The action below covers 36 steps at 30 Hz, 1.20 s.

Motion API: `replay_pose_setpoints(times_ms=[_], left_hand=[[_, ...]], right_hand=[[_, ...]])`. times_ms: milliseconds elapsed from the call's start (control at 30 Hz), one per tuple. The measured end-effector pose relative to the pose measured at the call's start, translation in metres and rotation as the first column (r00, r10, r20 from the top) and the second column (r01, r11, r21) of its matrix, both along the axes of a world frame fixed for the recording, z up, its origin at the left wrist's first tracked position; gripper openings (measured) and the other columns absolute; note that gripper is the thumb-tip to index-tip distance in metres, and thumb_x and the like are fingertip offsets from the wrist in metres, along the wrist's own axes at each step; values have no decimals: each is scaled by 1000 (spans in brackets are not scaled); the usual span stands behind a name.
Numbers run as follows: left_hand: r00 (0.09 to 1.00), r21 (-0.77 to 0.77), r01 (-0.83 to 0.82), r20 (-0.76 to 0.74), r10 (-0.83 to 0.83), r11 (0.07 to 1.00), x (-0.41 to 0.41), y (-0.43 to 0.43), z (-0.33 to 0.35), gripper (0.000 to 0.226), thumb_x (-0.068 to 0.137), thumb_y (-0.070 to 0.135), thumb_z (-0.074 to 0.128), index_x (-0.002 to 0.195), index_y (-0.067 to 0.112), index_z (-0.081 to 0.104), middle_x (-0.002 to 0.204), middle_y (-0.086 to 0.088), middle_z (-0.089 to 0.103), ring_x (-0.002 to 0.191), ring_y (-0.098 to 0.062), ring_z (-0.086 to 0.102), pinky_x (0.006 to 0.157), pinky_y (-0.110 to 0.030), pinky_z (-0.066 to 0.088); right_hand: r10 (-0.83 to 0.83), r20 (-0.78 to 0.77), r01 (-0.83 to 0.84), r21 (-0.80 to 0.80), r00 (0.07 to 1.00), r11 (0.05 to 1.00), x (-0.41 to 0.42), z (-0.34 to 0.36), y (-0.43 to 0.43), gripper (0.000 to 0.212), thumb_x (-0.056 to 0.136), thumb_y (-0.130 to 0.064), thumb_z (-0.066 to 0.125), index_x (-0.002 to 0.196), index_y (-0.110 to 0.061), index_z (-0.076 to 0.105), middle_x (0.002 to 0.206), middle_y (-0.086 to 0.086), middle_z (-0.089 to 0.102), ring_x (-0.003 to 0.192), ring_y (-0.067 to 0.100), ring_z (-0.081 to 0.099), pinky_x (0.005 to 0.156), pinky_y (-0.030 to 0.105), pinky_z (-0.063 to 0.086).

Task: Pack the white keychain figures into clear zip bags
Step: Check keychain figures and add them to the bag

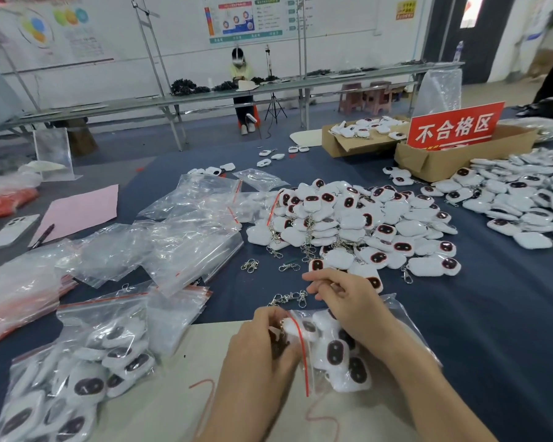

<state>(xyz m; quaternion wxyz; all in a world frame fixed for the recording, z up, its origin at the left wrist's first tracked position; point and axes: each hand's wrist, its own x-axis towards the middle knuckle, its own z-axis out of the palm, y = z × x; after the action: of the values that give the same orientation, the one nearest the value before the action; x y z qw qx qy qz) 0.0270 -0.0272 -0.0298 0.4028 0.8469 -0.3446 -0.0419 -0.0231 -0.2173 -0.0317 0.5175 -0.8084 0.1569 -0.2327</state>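
A clear zip bag with a red seal strip lies in front of me, holding several white keychain figures with dark oval faces. My left hand grips the bag's open mouth at the red strip. My right hand lies over the bag, fingers curled and pinching something small near the metal clasps sticking out of it. A big heap of loose white figures lies just beyond my hands.
Filled zip bags lie at the near left, empty clear bags behind them. More figures spread to the right beside cardboard boxes with a red sign. A phone, pen and pink paper lie far left.
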Motion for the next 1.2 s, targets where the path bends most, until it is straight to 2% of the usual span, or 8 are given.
replay_pose_setpoints(times_ms=[100,300,533,733,867,967,1100,1200], left_hand=[[999,-34,-20,-46,18,999,-2,1,-5,25,84,35,76,92,43,54,88,12,61,84,-8,57,81,-32,48],[998,-110,58,-6,-59,992,-6,1,-6,23,87,26,78,92,45,66,103,29,61,95,-3,56,80,-16,42],[991,-187,134,40,-129,973,-7,-8,-10,28,87,2,73,93,29,70,95,16,60,84,-3,56,70,-9,39],[975,-193,221,52,-215,956,-12,-6,-1,14,95,29,60,104,37,68,102,19,63,95,-7,59,80,-18,43],[967,-39,255,18,-255,966,-18,-5,3,43,83,69,58,118,43,60,114,25,56,111,-5,53,96,-25,41],[985,-19,168,35,-168,986,-27,-10,3,33,85,58,64,115,45,58,111,27,57,107,1,51,97,-26,42],[960,-195,29,-269,-82,980,-34,-15,7,18,94,29,69,102,45,66,94,8,69,82,-16,68,74,-41,60],[913,-270,-37,-400,-77,962,-35,-17,12,23,95,19,68,96,43,70,88,3,71,77,-15,70,59,-28,61]], right_hand=[[16,-8,-16,0,1000,1000,1,-1,1,37,100,-10,52,101,-44,69,91,-21,71,85,37,64,81,49,54],[18,-4,-18,-2,1000,1000,2,-3,0,39,100,-8,52,100,-44,68,91,-21,71,83,38,64,80,50,54],[3,13,-3,20,1000,1000,3,-3,-5,39,99,-7,51,101,-41,70,90,-19,73,82,5,68,77,20,54],[-32,39,29,53,999,998,4,-4,-7,43,98,-4,50,100,-42,70,90,-17,73,79,5,69,77,18,54],[-59,90,48,120,994,992,4,-2,-7,43,99,-1,50,100,-39,71,89,-12,74,78,9,69,77,21,56],[-93,136,68,177,986,982,4,2,-6,40,99,-1,50,101,-33,73,90,-9,75,77,10,69,74,19,55],[-146,187,90,282,971,955,2,9,-9,37,99,0,49,102,-28,74,89,-6,75,73,7,68,69,17,54],[-198,206,122,334,958,935,2,10,-10,35,100,-2,49,103,-27,74,88,-5,76,71,7,67,67,17,54]])
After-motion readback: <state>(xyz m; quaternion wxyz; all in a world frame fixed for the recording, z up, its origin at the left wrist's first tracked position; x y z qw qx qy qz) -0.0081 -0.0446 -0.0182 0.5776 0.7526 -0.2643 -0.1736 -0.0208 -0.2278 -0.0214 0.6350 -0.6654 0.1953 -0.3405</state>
